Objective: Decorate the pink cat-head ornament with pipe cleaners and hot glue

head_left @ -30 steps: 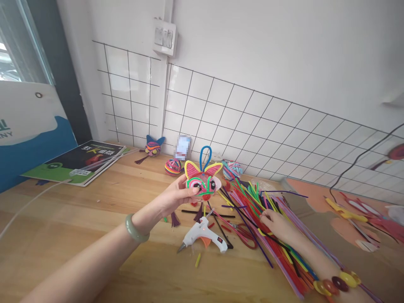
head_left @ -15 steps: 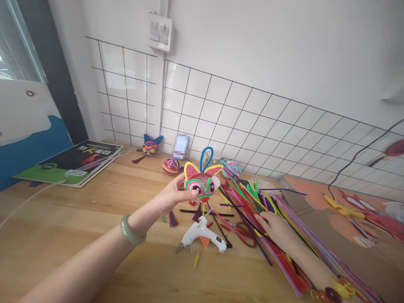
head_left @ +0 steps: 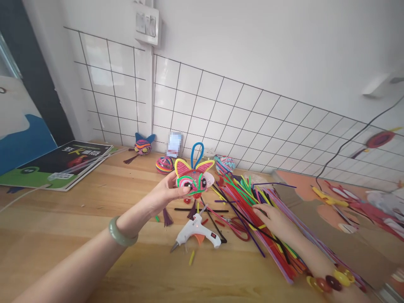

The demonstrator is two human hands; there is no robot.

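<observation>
My left hand (head_left: 172, 189) grips a small animal-face ornament (head_left: 194, 185) upright above the table, thumb across its front. The ornament has pink ears edged in yellow, green trim, black eyes, a blue loop on top and dark tassels below. My right hand (head_left: 268, 216) rests over a heap of pipe cleaners (head_left: 243, 195) of many colours, its fingers stretched out among them. A long black pipe cleaner (head_left: 280, 244) runs by those fingers. Below the ornament lies a white glue gun (head_left: 197, 229), nozzle to the left.
Red-handled scissors (head_left: 241, 229) lie between glue gun and heap. Along the wall stand a blue-eared ornament (head_left: 143, 145), a striped ball (head_left: 164, 165), a blurred phone (head_left: 174, 144) and a blue-and-pink ball (head_left: 225, 164). A dark printed board (head_left: 75, 160) lies at left, brown cardboard (head_left: 318, 235) at right.
The whole view has shifted, so things appear further left. My left hand still holds the ornament; my right hand stays at the heap, its fingers slightly moved.
</observation>
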